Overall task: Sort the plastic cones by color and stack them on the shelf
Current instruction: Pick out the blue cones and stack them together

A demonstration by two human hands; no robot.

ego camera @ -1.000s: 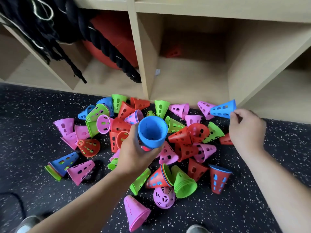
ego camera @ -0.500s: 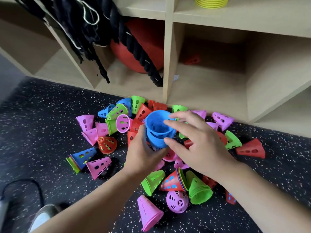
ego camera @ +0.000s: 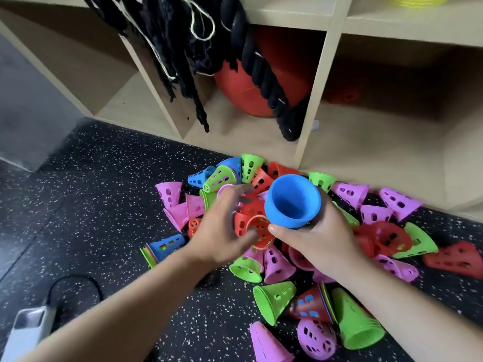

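Note:
A pile of perforated plastic cones (ego camera: pixel 277 262) in pink, green, red and blue lies on the dark speckled floor in front of a wooden shelf (ego camera: pixel 366 142). My right hand (ego camera: pixel 321 236) grips a stack of blue cones (ego camera: pixel 292 202), mouth up, above the pile. My left hand (ego camera: pixel 222 231) hovers over the red cones (ego camera: pixel 257 223) with fingers spread and holds nothing; it is blurred. Other blue cones lie at the pile's left edge (ego camera: pixel 167 245) and at its back (ego camera: pixel 198 177). A red cone (ego camera: pixel 342 95) sits deep in the cubby behind.
A red ball (ego camera: pixel 240 87) and thick black ropes (ego camera: pixel 256 61) fill the middle cubby. Yellow items (ego camera: pixel 415 0) sit on the upper shelf. A white device (ego camera: pixel 28 325) with a black cable lies on the floor at the lower left.
My right hand brought a blue cone from the right and nested it into the stack. It now holds that stack; my left hand has let go and shifted left over the red cones.

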